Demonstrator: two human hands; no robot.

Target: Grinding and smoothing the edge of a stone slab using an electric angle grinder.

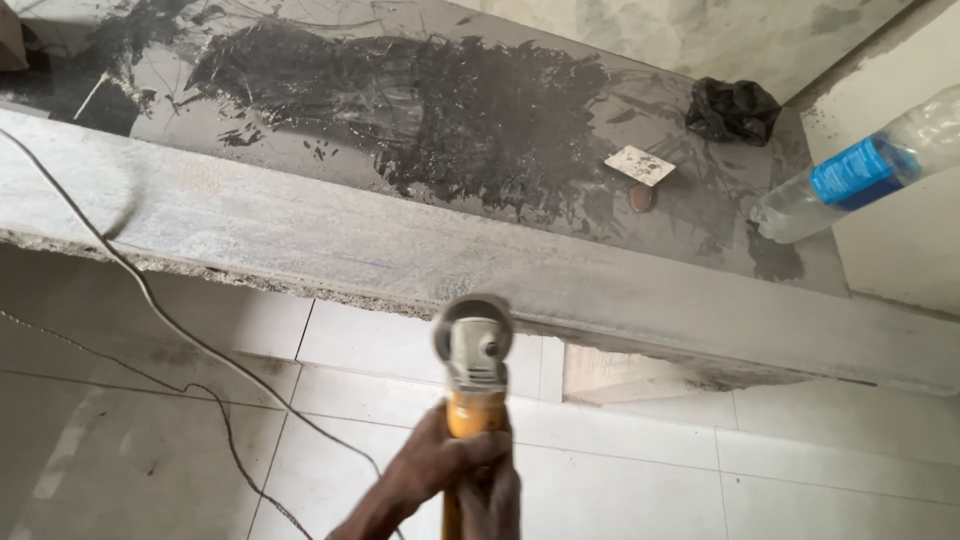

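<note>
one hand (455, 470) rises from the lower edge, fingers wrapped tight round the yellow body of an angle grinder (473, 375); which hand it is cannot be told, and no other shows. the grinder's long axis runs straight up and away from the hand, its grey head and disc guard just below the rough front edge of the concrete slab (300, 235). a cable (150, 300) trails left across the tiled floor (700, 470).

Single head-worn view, looking steeply down, close over stone slab (300, 230) edge, tiled floor (700, 480) below
</note>
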